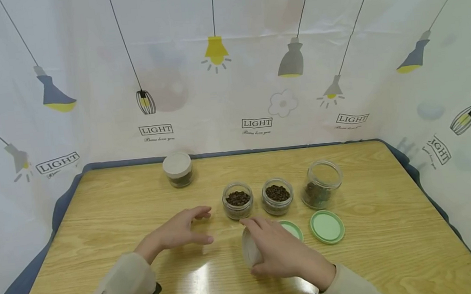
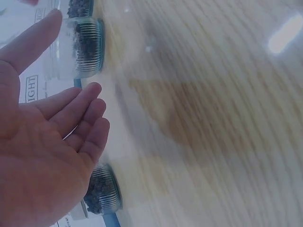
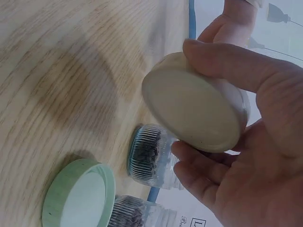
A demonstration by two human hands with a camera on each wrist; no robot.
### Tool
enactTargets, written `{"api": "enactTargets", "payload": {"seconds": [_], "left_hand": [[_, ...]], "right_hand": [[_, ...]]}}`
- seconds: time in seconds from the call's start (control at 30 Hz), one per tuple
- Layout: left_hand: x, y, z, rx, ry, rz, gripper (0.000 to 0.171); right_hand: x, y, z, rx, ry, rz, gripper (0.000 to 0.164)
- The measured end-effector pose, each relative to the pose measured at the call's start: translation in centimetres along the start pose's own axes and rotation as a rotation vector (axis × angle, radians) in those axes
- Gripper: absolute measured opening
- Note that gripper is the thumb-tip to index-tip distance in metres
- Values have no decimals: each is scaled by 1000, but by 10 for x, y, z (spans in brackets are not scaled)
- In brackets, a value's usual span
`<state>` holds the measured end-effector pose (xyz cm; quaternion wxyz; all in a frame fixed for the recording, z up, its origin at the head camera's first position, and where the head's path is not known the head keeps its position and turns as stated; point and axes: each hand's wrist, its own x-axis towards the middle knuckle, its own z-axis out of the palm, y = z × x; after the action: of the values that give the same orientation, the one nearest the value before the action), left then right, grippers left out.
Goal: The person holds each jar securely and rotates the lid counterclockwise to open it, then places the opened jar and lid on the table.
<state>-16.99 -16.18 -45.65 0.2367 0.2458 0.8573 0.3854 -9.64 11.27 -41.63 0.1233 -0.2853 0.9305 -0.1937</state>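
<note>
My right hand [image 1: 281,249] grips a cream-white round lid [image 3: 191,109] by its rim, thumb on one side and fingers on the other. The lid is tilted on edge above the table. To the left, my left hand [image 1: 177,230] hovers with fingers extended and thumb spread, holding nothing. Just beyond the hands stand two uncovered ribbed glass jars with dark brown beans, a left jar [image 1: 239,207] and a right jar [image 1: 277,202]. One green lid [image 1: 293,230] lies partly hidden behind my right hand; another green lid [image 1: 327,227] is to its right.
A taller glass jar [image 1: 318,196] with dark contents and no lid stands at the right. At the back left is a jar with a white lid [image 1: 177,164]. The wooden table [image 1: 109,202] ends against a patterned curtain [image 1: 198,112] at the back and sides.
</note>
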Motion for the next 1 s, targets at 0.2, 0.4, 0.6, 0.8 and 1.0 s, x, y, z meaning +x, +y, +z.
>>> {"api": "enactTargets", "payload": {"seconds": [0.2,0.4,0.6,0.8,1.0], "left_hand": [[-8,0,-4,-4,17,12,80],[-13,-4,-5,1,17,23,78],[-16,-6,-4,-4,21,40,77],[-17,-7,-3,-1,19,26,79],[-19,-7,-3,-15,9,47,79]], "right_hand": [[3,2,5,76,11,18,97],[9,4,14,92,32,-4,90],[12,6,23,35,47,-30,91],[14,9,29,-27,60,-15,91],[16,11,36,-43,55,-14,87]]}}
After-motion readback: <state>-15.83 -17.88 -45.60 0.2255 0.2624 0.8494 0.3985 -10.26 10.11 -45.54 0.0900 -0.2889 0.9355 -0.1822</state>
